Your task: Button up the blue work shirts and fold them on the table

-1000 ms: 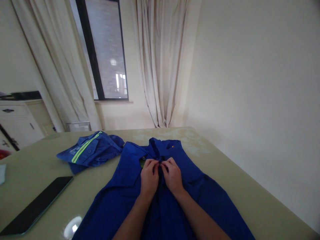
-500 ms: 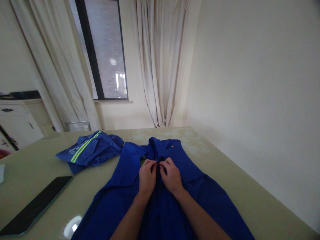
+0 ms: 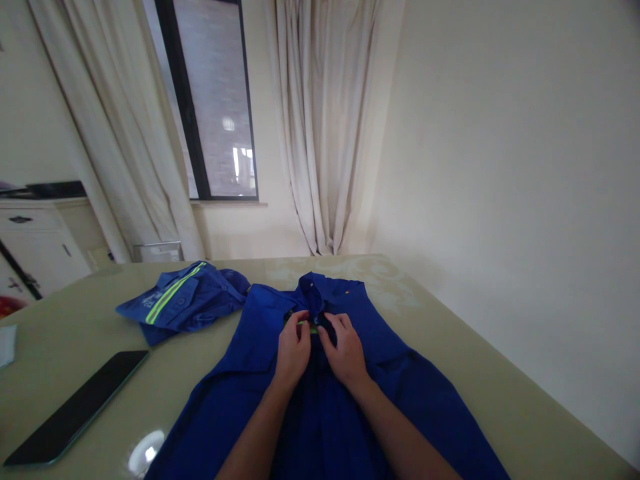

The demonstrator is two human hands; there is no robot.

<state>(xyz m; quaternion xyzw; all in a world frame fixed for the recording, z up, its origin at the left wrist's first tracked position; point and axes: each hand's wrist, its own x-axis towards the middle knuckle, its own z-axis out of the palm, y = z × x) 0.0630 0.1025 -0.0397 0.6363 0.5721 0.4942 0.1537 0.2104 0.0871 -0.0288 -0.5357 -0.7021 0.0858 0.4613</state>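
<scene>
A royal-blue work shirt (image 3: 400, 393) lies spread front-up on the pale green table (image 3: 505, 393), collar away from me. My left hand (image 3: 291, 347) and my right hand (image 3: 345, 348) rest side by side on its chest just below the collar. Each pinches one edge of the front opening with curled fingers. A sliver of neon green shows between the fingertips. My forearms cover the lower middle of the shirt.
A second blue shirt with a yellow-green reflective stripe (image 3: 183, 300) lies folded at the left. A dark tablet or phone (image 3: 75, 407) sits near the left front edge. White curtains (image 3: 325, 127), a dark window (image 3: 215, 100) and a white cabinet (image 3: 35, 240) stand beyond.
Both hands have slid slightly toward the collar and parted the front edges, exposing a neon-green strip between them. The shirt's body has stayed put.
</scene>
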